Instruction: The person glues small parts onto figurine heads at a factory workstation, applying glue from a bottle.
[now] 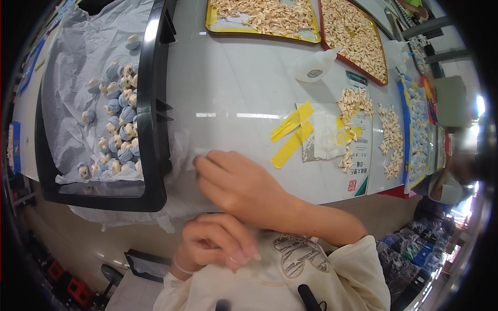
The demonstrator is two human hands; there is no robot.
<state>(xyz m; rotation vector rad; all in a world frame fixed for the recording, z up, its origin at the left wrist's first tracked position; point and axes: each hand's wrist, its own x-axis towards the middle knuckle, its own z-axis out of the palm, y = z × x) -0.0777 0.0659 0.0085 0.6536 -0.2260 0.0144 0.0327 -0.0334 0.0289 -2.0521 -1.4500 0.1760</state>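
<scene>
My right hand reaches leftward across the white table, back up, just right of a black crate. Its fingers are bent together and their tips are turned away, so whatever they hold is hidden. Below it, in front of my chest, my left hand is half curled with fingers slightly apart and slightly blurred; nothing shows in it. Thin white paper lines the crate. On it lie several small round blue-and-cream pieces, bunched along the crate's right side.
Yellow tape strips lie beside a grey board with white paper. Loose cream pieces lie farther right. Beyond stand a white squeeze bottle, a yellow-rimmed tray and a red-rimmed tray. The table's front edge is beneath my right forearm.
</scene>
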